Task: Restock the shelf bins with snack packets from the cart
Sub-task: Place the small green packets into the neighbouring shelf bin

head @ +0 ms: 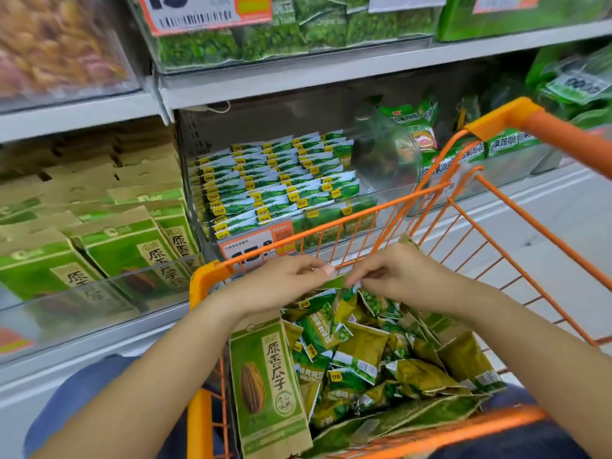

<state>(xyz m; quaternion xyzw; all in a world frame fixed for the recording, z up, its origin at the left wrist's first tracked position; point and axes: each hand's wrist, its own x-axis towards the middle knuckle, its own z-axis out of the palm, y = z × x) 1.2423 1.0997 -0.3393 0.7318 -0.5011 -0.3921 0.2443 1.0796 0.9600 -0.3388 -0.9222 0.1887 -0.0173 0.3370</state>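
Note:
An orange wire cart (374, 207) stands against the shelf and holds a heap of small green snack packets (361, 352). A tall sunflower seed bag (268, 382) leans at the cart's left side. My left hand (284, 283) and my right hand (400, 273) meet over the heap near the cart's front rim. Together they pinch a small green packet (334, 282) by its top edge. Beyond the rim, a clear shelf bin (281, 183) holds several neat rows of the same green and white packets.
To the left, a bin of tall seed bags (126, 246) sits behind a clear front panel. A price tag (256, 243) hangs on the middle bin. Another clear bin (490, 154) with green packs lies right, behind the cart's rim. Upper shelves carry more green packs (281, 31).

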